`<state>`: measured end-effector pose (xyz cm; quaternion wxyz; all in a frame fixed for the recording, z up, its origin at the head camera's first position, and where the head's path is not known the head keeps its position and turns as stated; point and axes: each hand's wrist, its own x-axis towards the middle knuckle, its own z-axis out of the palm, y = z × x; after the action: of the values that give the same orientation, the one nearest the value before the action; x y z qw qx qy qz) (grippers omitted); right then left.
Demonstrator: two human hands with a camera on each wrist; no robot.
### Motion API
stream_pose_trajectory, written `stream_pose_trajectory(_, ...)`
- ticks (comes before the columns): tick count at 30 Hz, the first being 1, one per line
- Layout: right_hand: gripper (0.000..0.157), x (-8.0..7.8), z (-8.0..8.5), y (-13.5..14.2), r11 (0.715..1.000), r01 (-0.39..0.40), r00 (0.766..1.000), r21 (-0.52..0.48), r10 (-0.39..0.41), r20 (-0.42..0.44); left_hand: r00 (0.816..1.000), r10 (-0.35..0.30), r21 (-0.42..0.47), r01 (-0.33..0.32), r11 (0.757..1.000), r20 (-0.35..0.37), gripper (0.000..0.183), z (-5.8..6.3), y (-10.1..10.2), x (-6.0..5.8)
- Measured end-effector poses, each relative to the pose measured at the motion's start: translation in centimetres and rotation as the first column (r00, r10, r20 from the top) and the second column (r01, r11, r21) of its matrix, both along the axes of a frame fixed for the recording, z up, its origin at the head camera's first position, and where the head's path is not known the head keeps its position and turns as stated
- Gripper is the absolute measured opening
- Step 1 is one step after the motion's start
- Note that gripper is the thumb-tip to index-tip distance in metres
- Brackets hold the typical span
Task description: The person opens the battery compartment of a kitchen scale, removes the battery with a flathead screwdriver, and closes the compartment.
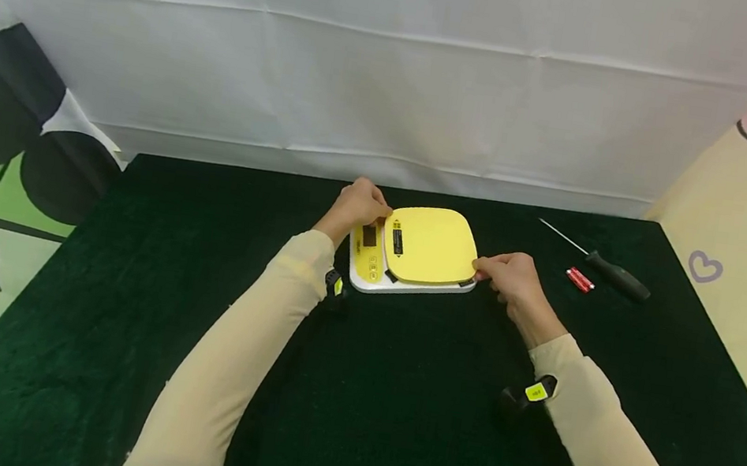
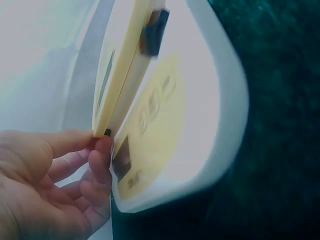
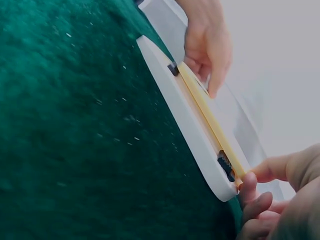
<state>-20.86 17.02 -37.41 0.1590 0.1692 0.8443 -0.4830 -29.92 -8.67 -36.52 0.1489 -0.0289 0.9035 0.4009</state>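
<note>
A white kitchen scale [image 2: 220,115] with a yellow control panel [image 1: 366,260] lies on the dark green cloth. Over it sits its yellow top plate [image 1: 432,249], with a visible gap and small black supports [image 3: 226,166] between plate and base. My left hand [image 1: 359,205] pinches the plate's far left corner between thumb and fingers, beside the scale's dark display [image 2: 122,162]. At the opposite, near right corner, my right hand [image 1: 513,279] pinches the plate's edge with thumb and forefinger, the other fingers curled below.
To the right of the scale lie a pair of red batteries [image 1: 580,280] and a screwdriver [image 1: 614,275] with a black handle. The green table cloth [image 1: 389,426] extends toward me. A white fabric wall [image 1: 392,100] rises just behind the table's far edge.
</note>
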Motion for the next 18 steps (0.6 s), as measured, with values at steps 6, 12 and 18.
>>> stream_pose_trajectory(6, 0.024, -2.0, 0.4, 0.3, 1.0, 0.001, 1.0, 0.03, -0.001, 0.002, 0.997, 0.051, 0.066, -0.055, 0.996, 0.064, 0.014, -0.4, -0.8, 0.7)
stream_pose_trajectory(12, 0.025, -3.6, 0.7, 0.8, 0.998, 0.0, 1.0, 0.069, -0.001, 0.016, 0.991, 0.094, 0.135, -0.106, 0.985, 0.095, 0.014, -0.8, -0.8, 2.1)
stream_pose_trajectory(18, 0.028, -4.5, 0.9, 1.3, 0.995, -0.025, 1.0, 0.101, 0.024, 0.011, 0.991, 0.098, 0.206, -0.115, 0.972, 0.091, 0.014, -1.0, -0.5, 3.6)
